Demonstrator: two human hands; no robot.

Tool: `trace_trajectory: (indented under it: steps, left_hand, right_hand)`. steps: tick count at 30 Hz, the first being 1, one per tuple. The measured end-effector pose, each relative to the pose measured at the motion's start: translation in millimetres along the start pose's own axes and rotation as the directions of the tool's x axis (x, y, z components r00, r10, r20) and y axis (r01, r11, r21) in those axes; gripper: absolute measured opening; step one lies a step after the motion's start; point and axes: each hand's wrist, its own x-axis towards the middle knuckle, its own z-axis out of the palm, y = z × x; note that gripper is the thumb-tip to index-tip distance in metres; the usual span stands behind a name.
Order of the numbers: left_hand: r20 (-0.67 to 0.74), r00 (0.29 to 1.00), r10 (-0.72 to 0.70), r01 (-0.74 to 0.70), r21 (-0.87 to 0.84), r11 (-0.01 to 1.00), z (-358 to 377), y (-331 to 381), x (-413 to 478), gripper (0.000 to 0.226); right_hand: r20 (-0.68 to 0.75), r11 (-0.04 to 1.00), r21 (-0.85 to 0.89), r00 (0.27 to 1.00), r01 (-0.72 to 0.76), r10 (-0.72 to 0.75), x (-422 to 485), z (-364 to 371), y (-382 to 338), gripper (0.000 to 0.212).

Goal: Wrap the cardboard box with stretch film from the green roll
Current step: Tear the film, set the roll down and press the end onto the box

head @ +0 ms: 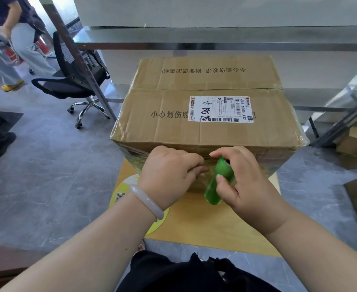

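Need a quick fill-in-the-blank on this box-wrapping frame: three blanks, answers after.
1. The right hand grips the ____ roll.
2. The white label is stuck on the cardboard box, on its ____ face.
3. The pale bracelet sits on the ____ wrist.
Answers: green; top; left.

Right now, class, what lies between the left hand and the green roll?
In the head view, only a short stretch of clear film against the cardboard box separates the left hand from the green roll.
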Motion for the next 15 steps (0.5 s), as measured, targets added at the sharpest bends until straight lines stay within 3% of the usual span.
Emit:
trace_trajectory:
  steps: [7,15]
  left_hand:
    - [-0.035,0.994,-0.099,0.099,-0.016,0.995,9.4,10.5,-2.3,0.027]
    - [-0.098,0.990,-0.103,0.105,0.019,0.994,14.7,20.6,0.9,0.028]
  right_hand:
    - [0.022,1.000,0.016,1.000,0.006,-0.007,-7.5,-7.8,2.2,0.039]
    - [0.034,0.998,0.014,0.998,0.054,-0.055,-10.4,-20.2,-0.4,0.037]
